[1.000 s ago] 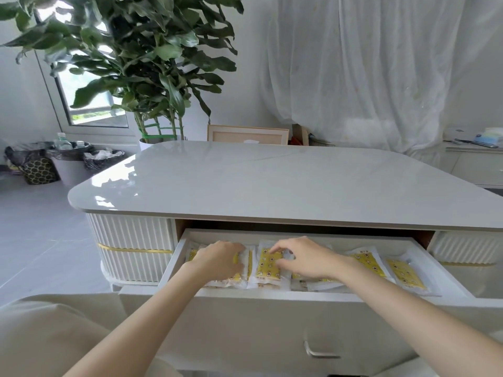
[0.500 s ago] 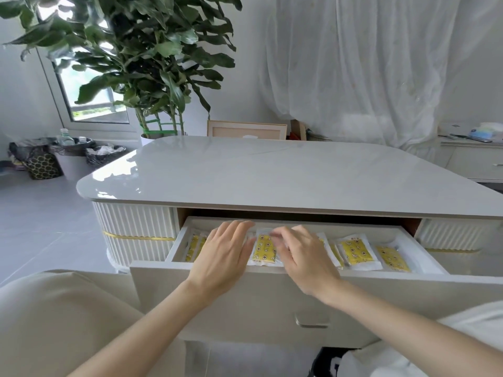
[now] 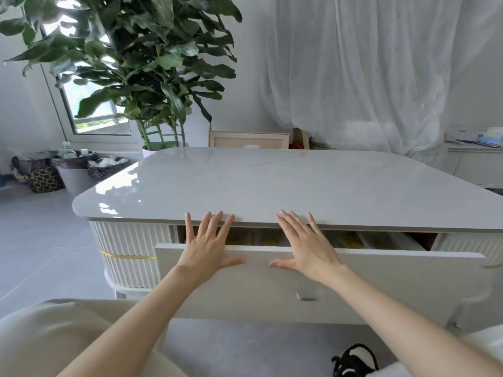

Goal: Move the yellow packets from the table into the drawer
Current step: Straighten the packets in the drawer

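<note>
The left hand (image 3: 208, 248) and the right hand (image 3: 304, 246) both lay flat on the white front of the drawer (image 3: 381, 281). The fingers of both hands were straight and spread out. They held nothing and only pressed on the drawer front. The fingertips reached up over its top edge, close to the edge of the table (image 3: 272, 186). The two thumbs pointed at each other, with a small gap between them. The drawer was open just a little, so only a thin slot showed under the table top. In that slot, to the right of the right hand, sat the yellow packets (image 3: 349, 238), inside the drawer. How many there were could not be told, as most of the inside was hidden. A small metal handle (image 3: 306, 296) sat on the drawer front, below the right wrist. The table top was shiny and pale grey. Behind it on the left stood a big green plant (image 3: 141, 63) in a white pot, near a window (image 3: 92, 110). Some bins (image 3: 76, 170) with bags in them stood on the floor at the far left. A white curtain (image 3: 367, 63) hung behind the table on the right.
</note>
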Motion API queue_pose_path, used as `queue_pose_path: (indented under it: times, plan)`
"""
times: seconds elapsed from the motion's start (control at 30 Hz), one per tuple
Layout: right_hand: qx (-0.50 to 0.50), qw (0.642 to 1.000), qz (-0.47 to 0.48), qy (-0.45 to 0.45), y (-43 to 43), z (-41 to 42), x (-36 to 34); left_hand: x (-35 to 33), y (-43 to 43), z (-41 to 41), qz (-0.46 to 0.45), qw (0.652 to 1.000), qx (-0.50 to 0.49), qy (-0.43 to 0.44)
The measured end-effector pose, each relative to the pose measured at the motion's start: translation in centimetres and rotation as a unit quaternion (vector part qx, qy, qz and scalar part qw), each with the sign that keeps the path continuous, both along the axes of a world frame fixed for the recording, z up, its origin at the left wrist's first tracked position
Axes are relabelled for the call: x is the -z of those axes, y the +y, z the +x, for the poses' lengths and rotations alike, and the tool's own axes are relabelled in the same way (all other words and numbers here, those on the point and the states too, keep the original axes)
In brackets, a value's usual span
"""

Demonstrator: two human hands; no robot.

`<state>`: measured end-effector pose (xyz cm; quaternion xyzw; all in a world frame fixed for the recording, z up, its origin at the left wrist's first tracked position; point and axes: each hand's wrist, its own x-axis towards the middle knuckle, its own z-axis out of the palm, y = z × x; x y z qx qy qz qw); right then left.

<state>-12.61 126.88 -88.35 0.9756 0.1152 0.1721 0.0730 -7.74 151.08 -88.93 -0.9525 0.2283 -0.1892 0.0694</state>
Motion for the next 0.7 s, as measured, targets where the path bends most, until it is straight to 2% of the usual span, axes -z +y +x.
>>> queue_pose_path:
  times: [0.07,0.2,0.33,0.53,0.63,0.7]
  plan:
    - [0.007,0.999,0.016,-0.044,0.0,0.7,0.7,0.7,-0.2,0.8,-0.037,0.999,0.008,-0.021]
    - [0.017,0.985,0.086,-0.147,0.7,2.5,2.1,1.8,-1.3,1.9,-0.129,0.985,0.016,-0.116]
    - [0.059,0.978,0.078,-0.186,2.2,3.4,2.2,2.9,-1.9,2.4,-0.147,0.977,-0.006,-0.154]
    - [0.119,0.968,0.043,-0.218,2.5,4.3,2.3,3.5,-2.3,2.5,-0.141,0.970,-0.024,-0.199]
    - [0.090,0.972,0.070,-0.204,2.8,3.7,2.1,3.3,-2.2,3.0,-0.155,0.960,-0.022,-0.233]
    - [0.049,0.980,0.108,-0.162,2.4,2.9,1.1,2.9,-2.6,2.3,-0.205,0.955,-0.023,-0.214]
